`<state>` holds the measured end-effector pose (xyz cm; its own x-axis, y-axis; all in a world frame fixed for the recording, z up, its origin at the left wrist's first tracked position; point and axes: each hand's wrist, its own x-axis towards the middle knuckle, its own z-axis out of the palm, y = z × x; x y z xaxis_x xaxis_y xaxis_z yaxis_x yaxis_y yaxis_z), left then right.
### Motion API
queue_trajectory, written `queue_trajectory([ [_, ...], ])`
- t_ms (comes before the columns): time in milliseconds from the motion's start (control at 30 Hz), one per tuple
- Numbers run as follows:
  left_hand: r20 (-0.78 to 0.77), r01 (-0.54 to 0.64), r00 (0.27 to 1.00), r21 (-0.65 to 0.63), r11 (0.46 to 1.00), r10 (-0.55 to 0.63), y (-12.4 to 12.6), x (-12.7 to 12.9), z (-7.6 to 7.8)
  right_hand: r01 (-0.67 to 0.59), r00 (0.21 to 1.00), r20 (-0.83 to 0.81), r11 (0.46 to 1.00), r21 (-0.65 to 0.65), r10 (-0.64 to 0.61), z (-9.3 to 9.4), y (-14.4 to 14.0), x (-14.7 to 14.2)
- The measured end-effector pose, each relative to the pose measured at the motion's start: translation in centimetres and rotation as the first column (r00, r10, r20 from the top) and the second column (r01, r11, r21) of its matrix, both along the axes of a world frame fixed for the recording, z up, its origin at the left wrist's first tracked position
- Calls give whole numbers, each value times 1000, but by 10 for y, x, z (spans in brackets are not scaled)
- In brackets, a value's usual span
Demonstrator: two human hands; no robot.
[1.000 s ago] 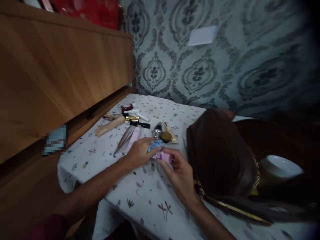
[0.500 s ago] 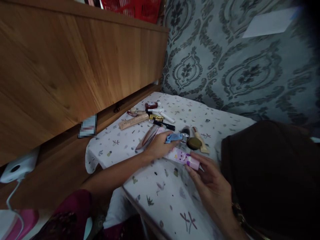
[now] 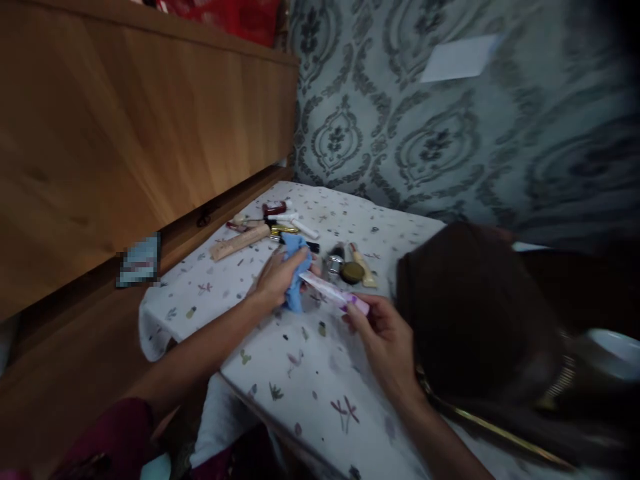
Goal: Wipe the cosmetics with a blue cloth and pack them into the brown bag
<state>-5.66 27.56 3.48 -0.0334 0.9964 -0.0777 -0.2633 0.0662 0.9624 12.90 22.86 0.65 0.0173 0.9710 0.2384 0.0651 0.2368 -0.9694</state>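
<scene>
My right hand (image 3: pixel 383 323) pinches the purple cap end of a pink-and-white squeeze tube (image 3: pixel 327 291), which is held above the table. My left hand (image 3: pixel 283 277) grips a blue cloth (image 3: pixel 296 293), wrapped about the tube's other end. Just beyond my hands lie a dark olive round item (image 3: pixel 353 272), a small silver-topped jar (image 3: pixel 333 264) and a cream-coloured tube (image 3: pixel 367 268). Past my left hand are a beige tube (image 3: pixel 240 243), a dark red bottle (image 3: pixel 275 207), white pen-like sticks (image 3: pixel 306 229) and other cosmetics, partly hidden by the cloth.
A white patterned cloth (image 3: pixel 320 373) covers the table. On the right stands a dark brown bag (image 3: pixel 460 300) with a gold zip. A wooden cabinet (image 3: pixel 150 127) borders the left side, with a red basket (image 3: pixel 235 17) on top. Patterned wallpaper (image 3: pixel 350 127) rises behind.
The tube has come up off the table, and the blue cloth now spreads around its end in my left hand. The camera view has shifted right.
</scene>
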Motion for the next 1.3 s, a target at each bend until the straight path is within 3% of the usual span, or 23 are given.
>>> queue_trajectory([
  [67, -39, 32, 999, 33, 999, -30, -5, 2, 1, -41, 998, -45, 995, -88, 37, 3, 0, -2],
  [133, -200, 94, 977, 83, 992, -76, -10, 4, 4, -42, 995, -100, 985, -165, 26, 3, 1, -3],
  [200, -367, 103, 930, 178, 979, -31, -14, 8, 6, -56, 990, -139, 973, -224, 25, 3, 0, -3],
  [267, -412, 58, 911, 168, 984, 17, -18, 13, 9, -87, 986, -159, 968, -235, 50, 2, -1, -3],
  [367, -389, -90, 919, -52, 995, 63, -24, 18, 16, -121, 989, -101, 986, -110, 110, 4, -6, -1],
  [433, -337, -90, 940, -106, 990, 49, -28, 20, 21, -76, 995, 70, 994, 73, 71, 11, -11, 2],
  [567, -273, -29, 962, -83, 996, 5, -40, 26, 31, -95, 939, 340, 913, 397, -50, 42, -28, 20],
  [700, -319, 113, 942, -3, 994, -108, -49, 43, 43, -147, 871, 458, 792, 592, -181, 86, -48, 57],
  [833, -472, 249, 864, 94, 964, -177, -61, 72, 61, -2, 840, 449, 826, 564, -305, 127, -68, 99],
  [900, -594, 350, 790, 237, 906, -150, -68, 87, 69, 125, 834, 398, 834, 537, -381, 142, -76, 118],
  [933, -652, 419, 751, 349, 838, -103, -71, 95, 71, 188, 826, 374, 832, 522, -422, 148, -80, 127],
  [1033, -757, 624, 638, 615, 481, 140, -79, 116, 70, 304, 769, 380, 818, 489, -513, 162, -89, 154],
  [1067, -771, 676, 593, 633, 377, 231, -82, 123, 67, 313, 740, 414, 816, 486, -530, 165, -92, 162],
  [1100, -787, 722, 534, 615, 317, 310, -85, 130, 64, 310, 707, 458, 818, 484, -539, 169, -94, 169],
  [1133, -812, 765, 452, 566, 306, 370, -89, 137, 60, 299, 671, 506, 822, 484, -542, 171, -96, 176],
  [1200, -882, 835, 243, 402, 375, 403, -95, 149, 54, 257, 600, 604, 841, 476, -525, 177, -97, 187],
  [1300, -954, 877, -20, 127, 463, 299, -102, 158, 47, 191, 485, 742, 884, 426, -463, 185, -93, 194],
])
